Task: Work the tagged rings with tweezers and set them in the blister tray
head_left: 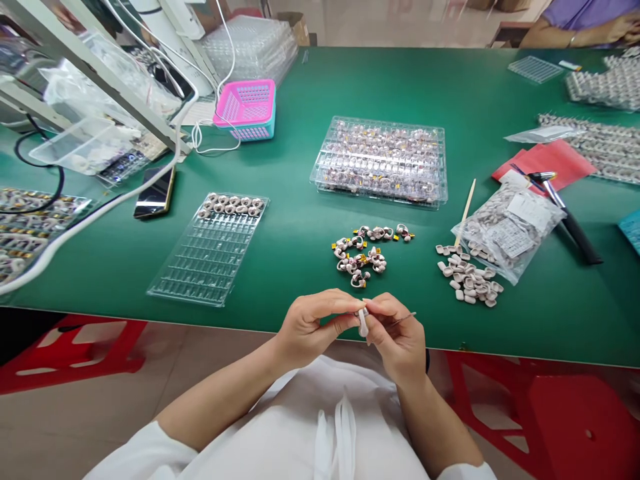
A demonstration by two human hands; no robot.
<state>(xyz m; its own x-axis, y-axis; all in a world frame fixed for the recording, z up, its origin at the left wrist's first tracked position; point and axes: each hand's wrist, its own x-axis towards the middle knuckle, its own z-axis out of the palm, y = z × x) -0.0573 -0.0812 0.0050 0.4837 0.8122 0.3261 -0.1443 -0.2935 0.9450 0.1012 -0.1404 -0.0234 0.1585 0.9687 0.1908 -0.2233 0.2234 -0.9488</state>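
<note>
Between my fingertips, just over the table's front edge, is a small pale plastic part. My left hand pinches it from one side and my right hand from the other. A thin metal tool, perhaps tweezers, juts out from my right hand. Beyond my hands lies a loose cluster of small pale parts with yellow tabs. To the right is a pile of small pale caps. A clear compartment tray on the left has similar pale parts in its far rows.
A filled clear tray sits mid-table. On the right are a plastic bag of parts, a wooden stick and a black-handled hammer. A phone, a pink basket and a white cable are leftward. Another person's arm rests far right.
</note>
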